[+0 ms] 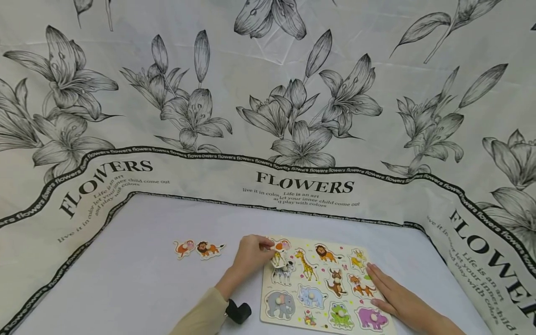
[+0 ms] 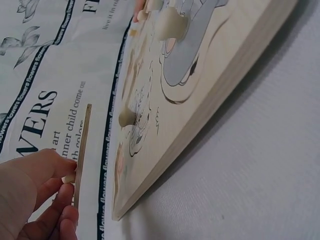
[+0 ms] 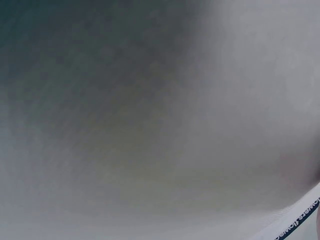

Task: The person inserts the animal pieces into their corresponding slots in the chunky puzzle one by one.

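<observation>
My left hand (image 1: 253,251) pinches a small wooden knob (image 2: 69,178) on a thin puzzle piece (image 1: 278,258) with a yellowish picture. The piece is above the upper left corner of a wooden animal puzzle board (image 1: 307,302), overlapping the zebra (image 1: 282,274) in the head view. Seen from the left wrist, the piece (image 2: 84,145) stands edge-on, apart from the board (image 2: 220,105). My right hand (image 1: 398,298) lies along the board's right edge, its fingers extended at the rim. The right wrist view is mostly a grey blur.
Two loose pieces, a monkey-like one (image 1: 183,249) and a lion (image 1: 210,250), lie on the white table (image 1: 138,279) left of the board. Several knobbed animals fill the board, such as an elephant (image 1: 274,309) and a frog (image 1: 341,322). Flower-printed cloth (image 1: 201,186) borders the table.
</observation>
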Demonstrator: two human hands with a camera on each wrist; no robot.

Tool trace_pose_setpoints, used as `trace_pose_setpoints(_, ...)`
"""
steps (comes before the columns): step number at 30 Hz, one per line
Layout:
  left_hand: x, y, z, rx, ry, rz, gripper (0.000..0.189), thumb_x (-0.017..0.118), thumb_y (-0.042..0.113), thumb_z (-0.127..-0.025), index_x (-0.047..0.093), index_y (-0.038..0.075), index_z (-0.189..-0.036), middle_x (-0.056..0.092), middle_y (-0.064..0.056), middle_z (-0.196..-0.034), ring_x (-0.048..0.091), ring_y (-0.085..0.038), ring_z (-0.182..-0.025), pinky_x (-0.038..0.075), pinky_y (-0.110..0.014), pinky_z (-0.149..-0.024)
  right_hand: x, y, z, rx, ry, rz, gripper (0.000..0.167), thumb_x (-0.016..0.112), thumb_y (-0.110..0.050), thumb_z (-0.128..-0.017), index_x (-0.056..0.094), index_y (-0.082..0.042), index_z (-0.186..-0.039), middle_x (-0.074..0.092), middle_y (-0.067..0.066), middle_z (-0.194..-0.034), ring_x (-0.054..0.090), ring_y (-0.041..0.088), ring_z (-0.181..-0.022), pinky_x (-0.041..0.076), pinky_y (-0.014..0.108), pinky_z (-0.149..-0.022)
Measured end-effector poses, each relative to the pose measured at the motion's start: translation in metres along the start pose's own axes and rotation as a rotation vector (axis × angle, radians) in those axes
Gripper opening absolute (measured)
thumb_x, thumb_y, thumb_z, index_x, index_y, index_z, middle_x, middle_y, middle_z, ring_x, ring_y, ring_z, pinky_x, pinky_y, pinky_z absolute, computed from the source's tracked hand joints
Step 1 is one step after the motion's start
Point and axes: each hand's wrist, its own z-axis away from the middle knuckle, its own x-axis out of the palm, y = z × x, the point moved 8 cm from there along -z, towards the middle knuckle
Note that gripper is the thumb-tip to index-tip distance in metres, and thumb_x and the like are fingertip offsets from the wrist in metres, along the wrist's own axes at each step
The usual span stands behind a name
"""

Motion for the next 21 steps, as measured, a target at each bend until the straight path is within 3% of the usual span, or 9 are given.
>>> trace_pose_setpoints(8,0.010,0.009,-0.004,0.037,-0.009,0.002,0.011,0.076,0.009,-0.075,0.077,0.006,-0.086,0.070,0.000,-0.075,0.046,-0.003,-0.062,0.039,-0.016,-0.055,0.000,-0.001,0.000,-0.031,0.021,0.027,0.071,0.059,-0.035,-0.094,0.028,-0.004,-0.150,0.033,0.015,-0.154,-0.008,-0.021,-0.137,-0.001,-0.005,-0.102)
trace_pose_setpoints(14,0.022,0.015,-0.005,0.057,-0.039,0.031,0.013,0.074,0.007,-0.077,0.076,0.003,-0.090,0.073,-0.005,-0.084,0.057,-0.001,-0.067,0.046,-0.014,-0.059,-0.003,-0.004,0.000,-0.054,0.029,0.022,0.071,0.060,-0.033,-0.093,0.029,-0.003,-0.149,0.027,0.006,-0.158,-0.007,-0.021,-0.136,-0.001,-0.005,-0.101)
trace_pose_setpoints(21,0.032,0.021,-0.004,0.068,-0.080,0.059,0.013,0.074,0.008,-0.079,0.076,0.003,-0.091,0.074,-0.006,-0.084,0.059,0.001,-0.066,0.047,-0.014,-0.060,-0.005,-0.005,-0.001,-0.067,0.033,0.023,0.070,0.060,-0.032,-0.093,0.030,0.000,-0.148,0.029,0.011,-0.156,-0.007,-0.020,-0.137,-0.001,-0.004,-0.102)
